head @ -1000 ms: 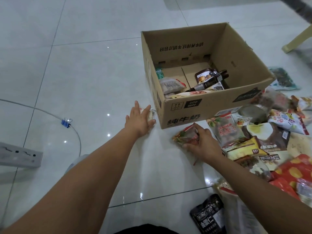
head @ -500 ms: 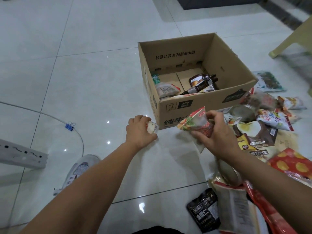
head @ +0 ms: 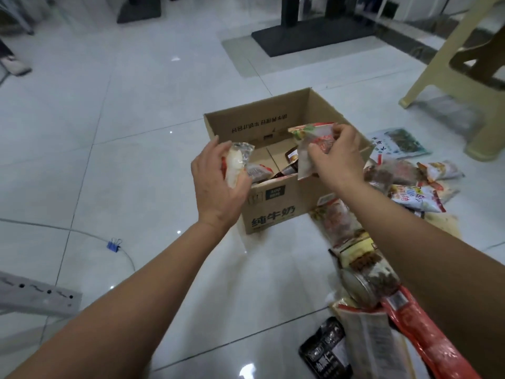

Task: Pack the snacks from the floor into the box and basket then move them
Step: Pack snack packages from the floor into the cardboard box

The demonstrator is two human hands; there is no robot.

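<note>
**Head view.** We see the left hand [head: 216,187] curled round a small clear-wrapped snack [head: 235,164], held above the near left corner of the cardboard box [head: 273,214]. The right hand [head: 340,160] pinches a red-and-white packet [head: 307,149] between thumb and fingers, so that it hangs over the open top just inside the near wall. The box stands on the tiled floor [head: 136,160]. A few packets [head: 258,172] lie inside against its left wall, and bare cardboard shows beside them, so we judge it far from full.

On the floor to the right of the box lies a loose pile of snacks [head: 410,184]. A green packet [head: 397,142] lies at its far end and a black packet [head: 325,351] at its near end. Blur makes the count uncertain, perhaps a dozen or more. No basket is in view. We judge the packing to be at an early stage: two items are poised for release, most are unpacked, and nothing has been moved.
</note>
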